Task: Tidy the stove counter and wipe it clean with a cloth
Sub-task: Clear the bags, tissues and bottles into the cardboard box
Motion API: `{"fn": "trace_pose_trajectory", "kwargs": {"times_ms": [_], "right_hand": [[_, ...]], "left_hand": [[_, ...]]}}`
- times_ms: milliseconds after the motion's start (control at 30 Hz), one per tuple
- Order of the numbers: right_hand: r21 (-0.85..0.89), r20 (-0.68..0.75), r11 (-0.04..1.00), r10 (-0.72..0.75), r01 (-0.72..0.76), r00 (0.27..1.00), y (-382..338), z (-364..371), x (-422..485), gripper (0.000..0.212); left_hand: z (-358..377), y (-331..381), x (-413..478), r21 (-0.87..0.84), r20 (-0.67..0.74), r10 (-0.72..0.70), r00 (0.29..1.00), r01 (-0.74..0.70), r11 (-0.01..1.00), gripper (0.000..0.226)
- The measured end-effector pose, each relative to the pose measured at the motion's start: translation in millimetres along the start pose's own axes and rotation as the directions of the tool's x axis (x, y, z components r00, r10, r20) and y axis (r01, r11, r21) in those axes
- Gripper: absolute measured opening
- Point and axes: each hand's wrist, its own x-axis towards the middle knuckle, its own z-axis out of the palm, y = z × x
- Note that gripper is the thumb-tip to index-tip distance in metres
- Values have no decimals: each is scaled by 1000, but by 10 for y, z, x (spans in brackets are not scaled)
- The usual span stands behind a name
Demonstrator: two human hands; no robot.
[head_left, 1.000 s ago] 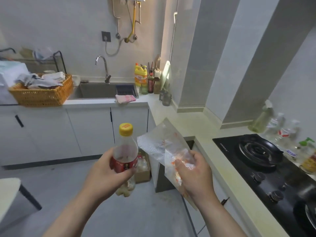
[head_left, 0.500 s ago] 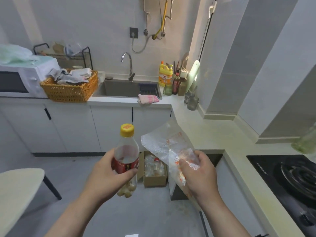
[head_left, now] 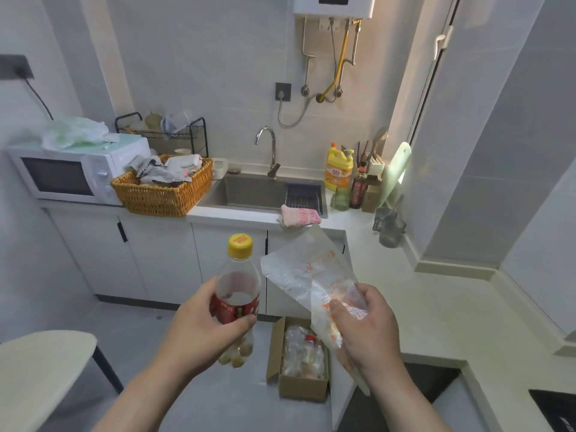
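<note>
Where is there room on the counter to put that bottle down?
The long bare counter between the glass mugs and the stove is free. A narrow strip lies between the wicker basket and the pink cloth. The corner round the dish soap is crowded.

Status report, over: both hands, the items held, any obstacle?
Left hand grips plastic bottle, cap on. Right hand holds plastic bag. Cardboard box on floor below hands.

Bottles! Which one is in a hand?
The clear bottle with the yellow cap and red label: the left hand grips it. The yellow bottle and the dark bottle stand by the sink.
</note>
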Motion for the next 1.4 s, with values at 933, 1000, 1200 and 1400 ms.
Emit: {"fn": "trace_pose_trajectory", "kwargs": {"times_ms": [933,1000,1200,1400], "right_hand": [[-61,-17,998,26,-27,1000,-270,1799,1745,19],[-68,-39,997,29,-32,999,-312,1992,1829,20],[-106,-95,991,69,-79,993,-358,2374,1980,21],[-130,-182,982,111,-136,977,-280,2375,2165,20]], "left_hand": [[-672,-757,2607,-40,60,-10,998,12,999,45],[-774,-862,2849,-46,90,-1,996,5,999,45],[-874,-1120,3361,-60,169,21,985,-11,998,47],[-680,-1221,3669,-48,233,37,972,-27,998,47]]}}
